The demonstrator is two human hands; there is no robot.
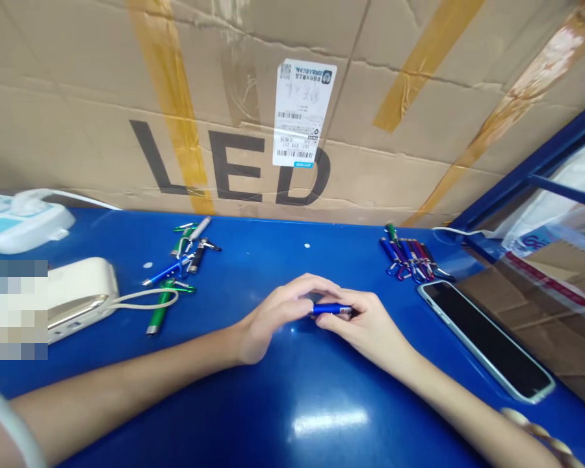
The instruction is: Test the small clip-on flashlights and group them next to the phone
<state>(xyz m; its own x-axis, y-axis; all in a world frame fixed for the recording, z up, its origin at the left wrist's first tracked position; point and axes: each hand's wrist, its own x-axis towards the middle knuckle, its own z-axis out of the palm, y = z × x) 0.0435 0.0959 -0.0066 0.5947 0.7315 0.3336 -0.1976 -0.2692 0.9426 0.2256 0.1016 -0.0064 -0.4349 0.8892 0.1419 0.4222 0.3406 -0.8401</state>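
My left hand (277,312) and my right hand (365,325) meet over the middle of the blue table (292,403). Between them they grip a small blue pen-shaped keychain light (332,310), lying level just above the tabletop. The left fingers curl over its left end and the right fingers pinch its right end. To the left lies a loose scatter of similar keychain lights (180,266) in green, blue, silver and black. At the back right, a tidier bunch of keychain lights (409,260) in blue, red and green lies side by side.
A smartphone (487,341) lies face up, screen dark, at the right edge. A white power bank (78,296) with a looped cord sits at the left, a white power strip (19,224) behind it. A large cardboard box marked LED (234,97) walls off the back.
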